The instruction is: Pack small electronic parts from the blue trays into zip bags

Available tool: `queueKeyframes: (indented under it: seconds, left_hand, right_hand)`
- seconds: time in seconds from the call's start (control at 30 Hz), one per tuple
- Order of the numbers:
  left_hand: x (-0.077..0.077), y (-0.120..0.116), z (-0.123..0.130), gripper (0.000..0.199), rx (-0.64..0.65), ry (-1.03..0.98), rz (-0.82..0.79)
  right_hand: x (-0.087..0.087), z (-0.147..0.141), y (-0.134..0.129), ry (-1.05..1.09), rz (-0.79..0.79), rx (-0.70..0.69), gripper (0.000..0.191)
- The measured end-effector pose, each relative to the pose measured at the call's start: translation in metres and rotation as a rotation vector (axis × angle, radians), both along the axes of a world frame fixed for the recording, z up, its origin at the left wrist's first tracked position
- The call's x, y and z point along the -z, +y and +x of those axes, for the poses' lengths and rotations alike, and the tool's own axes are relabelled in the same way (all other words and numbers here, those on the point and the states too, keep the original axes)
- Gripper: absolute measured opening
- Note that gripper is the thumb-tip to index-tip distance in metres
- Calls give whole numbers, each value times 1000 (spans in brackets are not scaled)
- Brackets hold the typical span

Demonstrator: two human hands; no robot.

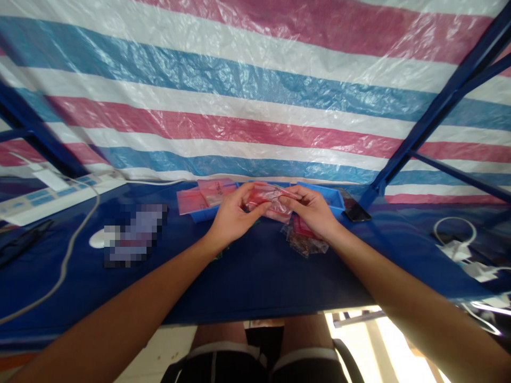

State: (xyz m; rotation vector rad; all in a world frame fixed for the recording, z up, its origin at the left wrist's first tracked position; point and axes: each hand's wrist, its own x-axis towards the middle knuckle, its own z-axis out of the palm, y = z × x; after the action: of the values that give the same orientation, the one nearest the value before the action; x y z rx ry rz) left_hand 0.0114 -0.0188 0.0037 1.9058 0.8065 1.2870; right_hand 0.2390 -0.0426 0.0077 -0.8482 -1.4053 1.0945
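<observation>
While both hands' fingers (258,210) pinch a red-tinted plastic bag (268,198), dark print on it, too small to read.

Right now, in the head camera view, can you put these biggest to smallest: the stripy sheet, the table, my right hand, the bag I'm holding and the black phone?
1. Sheet
2. Table
3. Right hand and bag: too alike to rank, fingers cover some bag
4. Phone
</observation>
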Motion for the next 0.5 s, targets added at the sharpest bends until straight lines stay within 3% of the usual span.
queueKeyframes:
  seconds: [0.17,0.3,0.4,0.5]
  left_hand:
    - [1,3,2,69,31,-149,-81]
    - [4,5,1,79,4,-99,-61]
    - [8,6,1,76,38,-58,-69]
    - [8,4,0,68,38,-47,-62]
  right_hand:
    - [2,-5,0,70,-76,-113,48]
    - [1,-3,3,88,-57,-14,46]
    - [-1,-1,3,60,-57,31,49]
    - [-2,-1,2,45,-75,-43,51]
